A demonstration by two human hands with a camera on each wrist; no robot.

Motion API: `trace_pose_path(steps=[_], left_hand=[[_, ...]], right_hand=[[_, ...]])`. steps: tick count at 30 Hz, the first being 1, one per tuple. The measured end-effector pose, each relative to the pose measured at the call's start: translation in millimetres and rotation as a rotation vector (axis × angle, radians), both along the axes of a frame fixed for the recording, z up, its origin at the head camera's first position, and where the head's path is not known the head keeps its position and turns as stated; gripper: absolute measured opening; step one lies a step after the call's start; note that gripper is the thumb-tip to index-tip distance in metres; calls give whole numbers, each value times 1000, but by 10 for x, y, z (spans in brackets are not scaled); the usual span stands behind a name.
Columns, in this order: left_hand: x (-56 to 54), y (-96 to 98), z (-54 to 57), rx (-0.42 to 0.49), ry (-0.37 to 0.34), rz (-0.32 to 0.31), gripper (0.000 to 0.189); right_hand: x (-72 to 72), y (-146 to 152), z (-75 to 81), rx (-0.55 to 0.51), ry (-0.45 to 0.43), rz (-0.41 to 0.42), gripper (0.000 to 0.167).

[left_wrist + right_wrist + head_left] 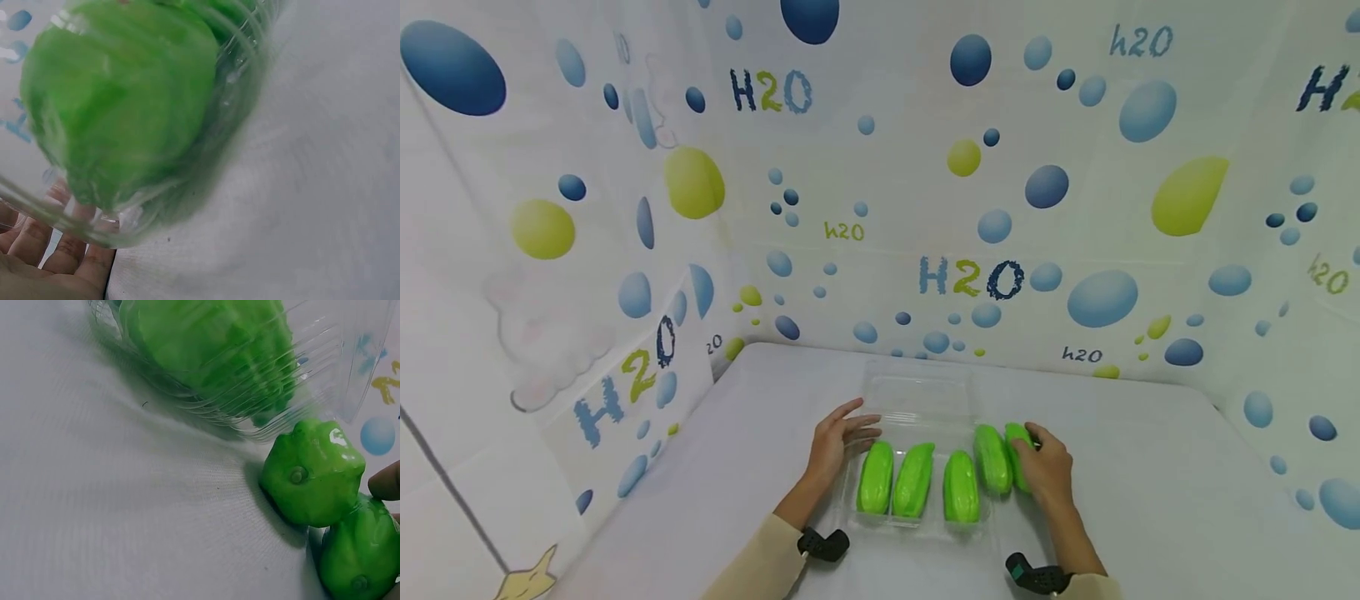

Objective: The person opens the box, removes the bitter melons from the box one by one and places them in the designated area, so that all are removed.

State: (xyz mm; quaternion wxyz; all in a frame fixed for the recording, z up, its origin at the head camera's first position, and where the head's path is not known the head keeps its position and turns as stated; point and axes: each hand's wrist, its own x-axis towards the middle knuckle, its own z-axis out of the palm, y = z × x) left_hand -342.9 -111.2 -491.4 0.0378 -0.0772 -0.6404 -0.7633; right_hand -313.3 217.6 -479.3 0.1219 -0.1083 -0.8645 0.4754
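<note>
Three glossy green ribbed gourds, such as this left one [875, 478], lie side by side in a clear plastic clamshell box [904, 522]. Its lid [917, 396] is folded back behind it. My left hand [831, 442] rests at the box's left side, fingers extended along the wall; through the clear plastic, its fingers [65, 253] show under a gourd [119, 100]. On the right, my right hand [1049, 463] grips the outermost gourd [1017, 442] between thumb and fingers. Another gourd [315, 475] lies between that one and the box, touching the held gourd.
A white-covered table [1142, 483] carries everything. Behind it and to the left hang white curtains [880, 183] printed with blue and yellow drops and H2O lettering. Black wrist devices [823, 545] are strapped on both wrists.
</note>
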Motion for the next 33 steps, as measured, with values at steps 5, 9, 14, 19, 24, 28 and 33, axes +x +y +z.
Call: trace_pose_path(steps=[5, 9, 14, 19, 24, 28, 33], left_hand=[[7, -9, 8, 6, -12, 12, 45], [1, -10, 0, 10, -13, 4, 45], [-9, -8, -12, 7, 1, -10, 45], [-14, -29, -49, -2, 13, -28, 45], [3, -68, -89, -6, -1, -31, 46], [8, -73, -88, 6, 2, -26, 47], [2, -27, -64, 25, 3, -28, 46]], right_hand=[[-2, -10, -41, -7, 6, -22, 53], [2, 0, -30, -25, 20, -57, 52], [3, 25, 3, -53, 29, -72, 50], [4, -31, 53, -47, 96, -106, 46], [17, -228, 129, -24, 200, -141, 40], [39, -384, 177, 7, 224, -110, 36], [64, -456, 239, 36, 244, -75, 32]])
